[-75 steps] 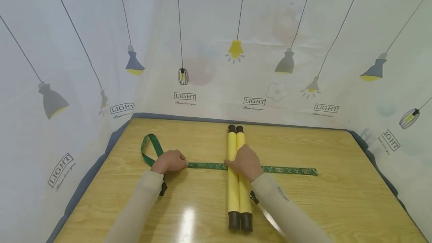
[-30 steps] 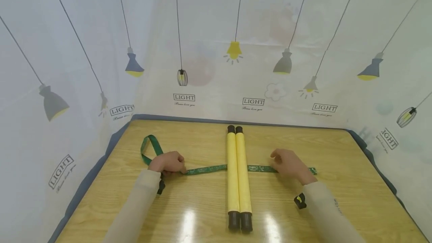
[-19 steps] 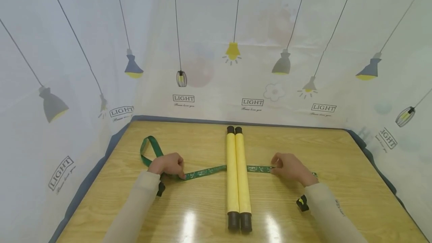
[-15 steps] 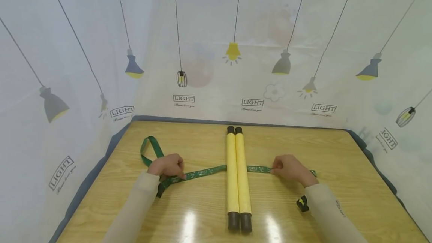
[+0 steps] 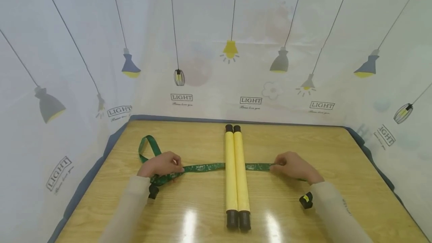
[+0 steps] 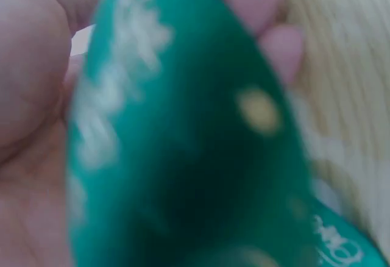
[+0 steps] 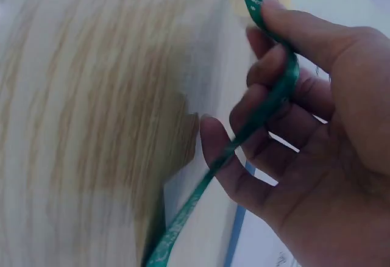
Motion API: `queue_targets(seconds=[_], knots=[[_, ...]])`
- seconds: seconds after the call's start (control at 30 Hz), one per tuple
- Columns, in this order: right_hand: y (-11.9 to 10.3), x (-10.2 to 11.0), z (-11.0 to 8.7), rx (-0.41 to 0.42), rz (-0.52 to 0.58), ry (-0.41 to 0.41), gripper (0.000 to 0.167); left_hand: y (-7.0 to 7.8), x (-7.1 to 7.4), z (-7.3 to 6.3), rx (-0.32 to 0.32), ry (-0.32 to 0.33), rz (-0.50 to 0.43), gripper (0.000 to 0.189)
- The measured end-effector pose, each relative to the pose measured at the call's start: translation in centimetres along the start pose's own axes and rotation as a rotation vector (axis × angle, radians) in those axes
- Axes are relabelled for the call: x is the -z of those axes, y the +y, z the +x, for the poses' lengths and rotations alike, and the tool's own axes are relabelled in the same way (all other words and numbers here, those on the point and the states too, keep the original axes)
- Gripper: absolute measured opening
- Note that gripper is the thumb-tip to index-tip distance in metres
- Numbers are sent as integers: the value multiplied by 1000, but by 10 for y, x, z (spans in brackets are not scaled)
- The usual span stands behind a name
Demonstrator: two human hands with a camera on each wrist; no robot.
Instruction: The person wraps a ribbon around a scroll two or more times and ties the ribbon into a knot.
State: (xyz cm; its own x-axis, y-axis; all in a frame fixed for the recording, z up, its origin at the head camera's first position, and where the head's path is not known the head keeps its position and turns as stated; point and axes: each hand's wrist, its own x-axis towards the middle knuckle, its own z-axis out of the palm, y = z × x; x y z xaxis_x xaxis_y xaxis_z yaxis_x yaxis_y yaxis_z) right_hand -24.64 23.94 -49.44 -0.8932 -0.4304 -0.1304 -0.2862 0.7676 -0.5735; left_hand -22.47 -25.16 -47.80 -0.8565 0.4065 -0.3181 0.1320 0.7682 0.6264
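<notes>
Two yellow tubes (image 5: 236, 171) with black end caps lie side by side on the wooden table, pointing away from me. A green patterned ribbon (image 5: 204, 167) passes crosswise beneath them. Left of the tubes, my left hand (image 5: 163, 164) pinches the ribbon, and the ribbon's far-left part forms a loop (image 5: 150, 146). In the left wrist view the green ribbon (image 6: 183, 127) fills the middle, blurred and close to the palm. My right hand (image 5: 293, 166) pinches the ribbon right of the tubes; in the right wrist view its tail (image 7: 244, 127) runs across the curled fingers.
The wooden table (image 5: 195, 138) has a blue edge (image 5: 189, 119) along its back and sides. White printed sheeting (image 5: 209, 59) with hanging-lamp pictures rises behind it and at both sides. A black wrist device (image 5: 306, 200) is strapped at the right sleeve.
My right hand has left the tubes, moved right and taken hold of the ribbon. The left hand now lifts its stretch of ribbon slightly. The tubes stay in place.
</notes>
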Motion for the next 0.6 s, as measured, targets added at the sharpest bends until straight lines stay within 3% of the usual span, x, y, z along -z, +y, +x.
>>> queue_targets(seconds=[0.2,0.37,0.6], knots=[[5,7,-3,-25,4,67,33,-13,6,-4,-63,-33,-63,15],[10,10,-4,-33,12,106,34,-17,7,-9,-54,-90,-147,14],[18,16,-8,-103,-14,162,36,-23,8,-14,-35,-119,-127,14]])
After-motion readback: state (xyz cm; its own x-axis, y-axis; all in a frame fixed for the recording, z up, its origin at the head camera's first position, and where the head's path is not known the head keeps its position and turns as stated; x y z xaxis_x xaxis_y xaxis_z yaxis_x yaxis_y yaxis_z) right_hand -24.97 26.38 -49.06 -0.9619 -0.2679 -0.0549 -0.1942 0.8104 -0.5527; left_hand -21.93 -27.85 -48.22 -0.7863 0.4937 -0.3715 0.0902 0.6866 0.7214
